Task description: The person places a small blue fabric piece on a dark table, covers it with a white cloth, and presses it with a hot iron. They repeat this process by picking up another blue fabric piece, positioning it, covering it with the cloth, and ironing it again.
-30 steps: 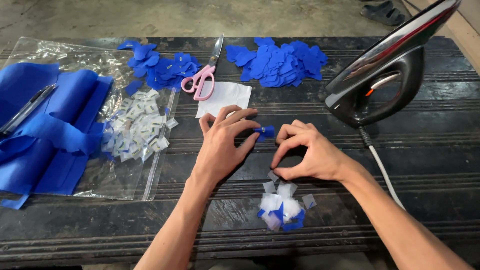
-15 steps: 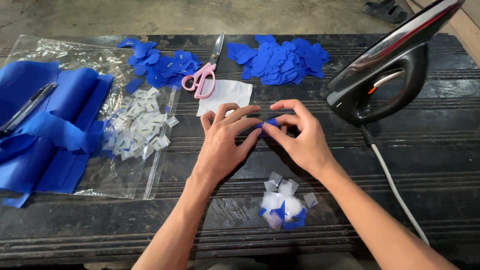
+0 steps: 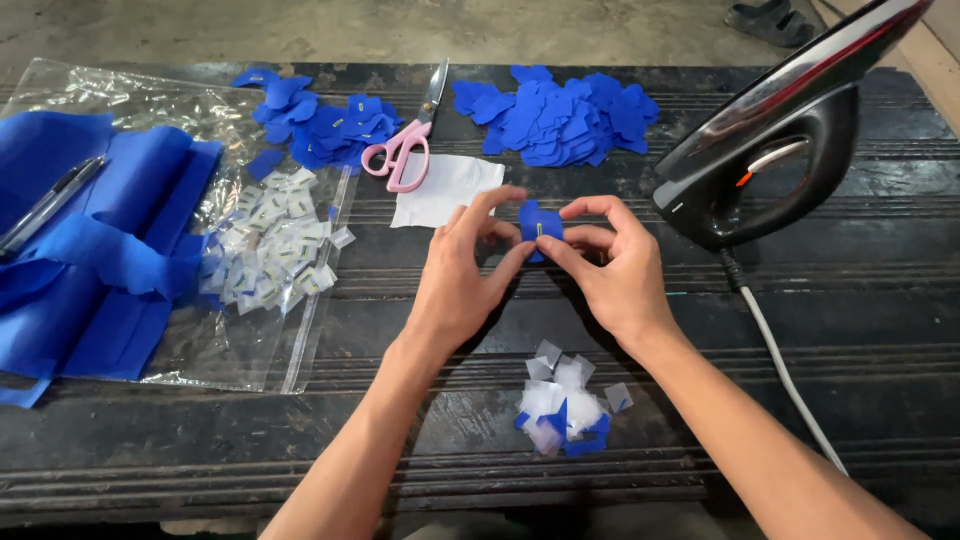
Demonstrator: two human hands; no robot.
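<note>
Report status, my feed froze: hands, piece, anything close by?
Left hand and right hand pinch small blue fabric piece together. Iron stands right, scissors beyond, apart.

I see two bare forearms entering from the near edge | left grip: no glove, ring or watch, nails short | right grip: likewise bare, nails short | no sleeve reaches either wrist | I spot no markings on either arm
</note>
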